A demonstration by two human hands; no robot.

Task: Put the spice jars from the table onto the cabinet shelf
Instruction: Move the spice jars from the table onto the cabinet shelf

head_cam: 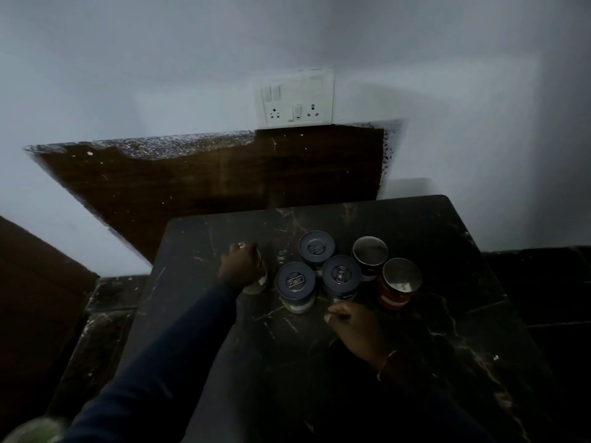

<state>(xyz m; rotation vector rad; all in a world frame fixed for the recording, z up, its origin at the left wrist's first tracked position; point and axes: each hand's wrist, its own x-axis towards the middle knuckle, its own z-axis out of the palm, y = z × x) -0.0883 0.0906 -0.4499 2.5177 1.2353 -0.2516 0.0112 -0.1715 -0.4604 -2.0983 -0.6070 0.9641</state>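
Observation:
Several spice jars stand clustered on a dark marble table [447, 238]. Three have blue-grey lids: one at the back [316, 247], one front left [295, 280], one in the middle [341, 274]. Two have shiny metal lids: a dark jar [370, 252] and a red jar [398, 284]. My left hand [240, 266] is closed over the top of another jar [257, 284] at the left of the group, hiding most of it. My right hand [355, 330] rests on the table just in front of the middle jar, fingers curled, holding nothing that I can see.
A white wall with a switch and socket plate [295, 97] rises behind the table. A dark wooden panel [208, 180] leans against that wall. The floor [105, 302] is dark tile. A brown surface [32, 282] sits at the far left. No cabinet shelf is in view.

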